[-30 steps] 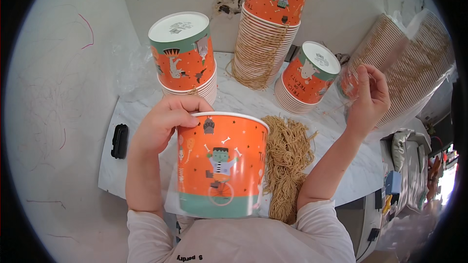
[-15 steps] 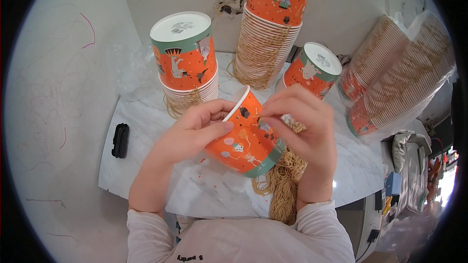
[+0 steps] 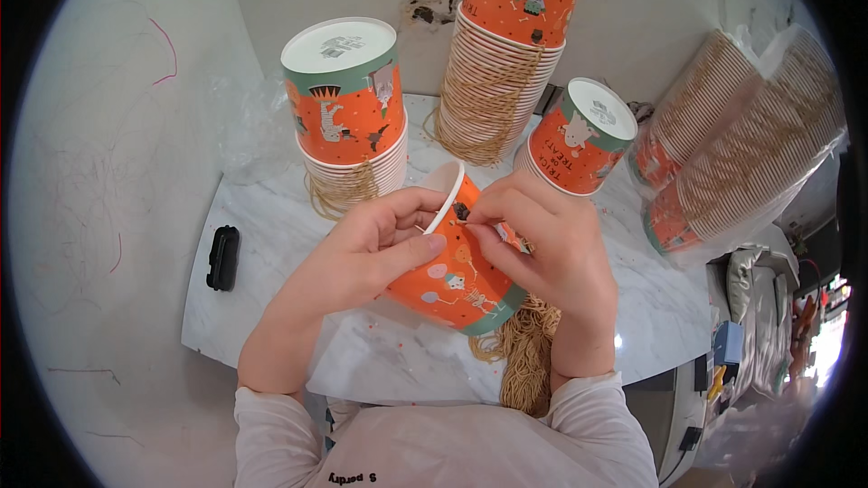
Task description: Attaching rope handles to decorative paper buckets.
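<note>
My left hand (image 3: 372, 248) grips an orange paper cup (image 3: 452, 278) with a green base band and white rim, its fingers inside the mouth and thumb on the outer wall. The cup lies tilted, mouth toward the upper left. At the cup's side below the rim, my right hand (image 3: 547, 239) pinches with thumb and forefinger; whatever is between the fingertips is too small to make out. A bundle of tan cords (image 3: 526, 363) lies under the cup and beside my right forearm, partly hidden.
Upside-down nested cups with tan cords form a left stack (image 3: 344, 108) and a taller middle stack (image 3: 499, 81). Another upturned cup (image 3: 579, 140) stands right of them. Bagged cup stacks (image 3: 746, 140) lean at the far right. A black case (image 3: 223, 258) lies on the marble table (image 3: 271, 235).
My right hand has moved left and slightly up along the cup wall, its fingertips closer to the rim. The cup has shifted slightly to the right and stays in my left hand.
</note>
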Tool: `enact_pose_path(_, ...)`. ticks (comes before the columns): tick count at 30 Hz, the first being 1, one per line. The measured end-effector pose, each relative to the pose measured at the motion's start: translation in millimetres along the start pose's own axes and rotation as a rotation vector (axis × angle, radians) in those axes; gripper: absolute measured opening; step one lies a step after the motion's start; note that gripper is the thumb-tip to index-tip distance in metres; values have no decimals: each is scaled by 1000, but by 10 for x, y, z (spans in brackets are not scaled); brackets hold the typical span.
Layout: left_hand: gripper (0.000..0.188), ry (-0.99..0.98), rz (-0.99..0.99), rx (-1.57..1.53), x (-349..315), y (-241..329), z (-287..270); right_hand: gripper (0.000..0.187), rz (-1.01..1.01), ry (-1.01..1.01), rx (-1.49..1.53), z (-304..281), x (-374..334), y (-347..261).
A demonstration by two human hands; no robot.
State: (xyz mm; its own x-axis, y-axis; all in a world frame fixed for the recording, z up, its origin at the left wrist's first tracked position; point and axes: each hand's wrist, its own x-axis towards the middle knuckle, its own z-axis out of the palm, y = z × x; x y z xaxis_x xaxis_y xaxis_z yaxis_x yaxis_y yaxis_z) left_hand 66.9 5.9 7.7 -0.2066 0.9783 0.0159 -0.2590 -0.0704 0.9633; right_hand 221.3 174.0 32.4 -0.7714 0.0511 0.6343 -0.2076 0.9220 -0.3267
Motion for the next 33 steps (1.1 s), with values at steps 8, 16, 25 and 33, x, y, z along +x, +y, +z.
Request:
enact_pose_path(8,41,-9,6,16,1,-16,-5,15,-24,4,-46,18,-6,-17)
enact_pose_path(16,36,43,-106,-158,39,-6,-58,15,-1,-10,-45,28,-16,-13)
enact_pose_path(25,24,66,82,11,115,-117,-39,13,-7,-6,-6,3,-17,-14)
enact_pose_path(33,15,169,-2,142,127,-176,-33,14,26,-78,29,13,-26,-13)
